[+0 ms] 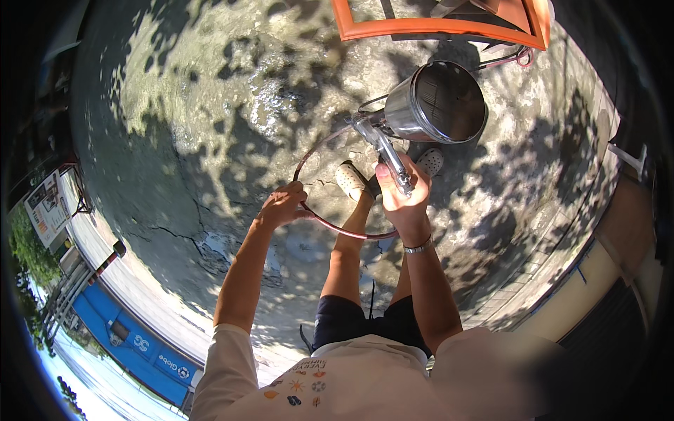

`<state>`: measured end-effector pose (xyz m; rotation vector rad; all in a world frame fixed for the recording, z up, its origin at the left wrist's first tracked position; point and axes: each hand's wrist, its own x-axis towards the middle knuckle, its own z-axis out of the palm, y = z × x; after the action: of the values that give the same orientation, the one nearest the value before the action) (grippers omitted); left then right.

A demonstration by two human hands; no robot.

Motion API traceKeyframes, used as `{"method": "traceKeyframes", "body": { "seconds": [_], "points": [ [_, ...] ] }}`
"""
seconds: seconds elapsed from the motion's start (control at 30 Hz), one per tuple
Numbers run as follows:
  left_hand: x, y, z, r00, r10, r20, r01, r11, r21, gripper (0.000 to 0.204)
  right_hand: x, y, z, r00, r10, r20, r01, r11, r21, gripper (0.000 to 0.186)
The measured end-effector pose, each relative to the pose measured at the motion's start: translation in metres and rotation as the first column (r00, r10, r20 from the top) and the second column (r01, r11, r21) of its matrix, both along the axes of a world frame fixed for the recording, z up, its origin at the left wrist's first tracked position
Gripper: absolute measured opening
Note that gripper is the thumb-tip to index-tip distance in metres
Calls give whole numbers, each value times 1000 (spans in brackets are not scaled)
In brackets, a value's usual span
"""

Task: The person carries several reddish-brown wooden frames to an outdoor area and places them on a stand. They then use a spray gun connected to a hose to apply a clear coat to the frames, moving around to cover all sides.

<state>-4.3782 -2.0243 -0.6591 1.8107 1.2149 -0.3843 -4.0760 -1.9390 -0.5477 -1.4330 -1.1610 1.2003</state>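
Note:
A silver spray gun (pixel 385 151) with a large shiny metal cup (pixel 409 111) is gripped in my right hand (pixel 407 193), out ahead of my body. My fingers wrap round its handle, partly hidden by the hand itself. A thin reddish-brown hose (pixel 344 231) bows in a loop from near the gun, round to the left and back toward my right wrist. My left hand (pixel 284 203) pinches this hose at the left side of the loop. Where the hose joins the gun is hard to make out.
An orange frame (pixel 421 28) stands on the ground at the far edge, with a reddish cord (pixel 525 57) beside it. My feet in beige clogs (pixel 349 180) are on cracked, shade-dappled concrete (pixel 161 182). Walls rise at the right; a blue banner (pixel 105 316) is at lower left.

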Motion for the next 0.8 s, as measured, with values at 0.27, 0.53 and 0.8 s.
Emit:
{"method": "traceKeyframes", "body": {
  "seconds": [0.27, 0.53, 0.8],
  "points": [
    [90, 17, 17, 997, 46, -54, -48, 998, -41, 47, 107, 50, -35, 940, -276, 199, 287, 957, -29, 23],
    [193, 35, 12, 991, 133, 29, -135, 990, 48, 40, 247, 93, -61, 878, -443, 180, 467, 876, -123, 41],
    [275, 72, 22, 995, 85, 53, -88, 995, 51, 36, 359, 130, -89, 786, -567, 246, 598, 799, -68, 37]
  ]
}}
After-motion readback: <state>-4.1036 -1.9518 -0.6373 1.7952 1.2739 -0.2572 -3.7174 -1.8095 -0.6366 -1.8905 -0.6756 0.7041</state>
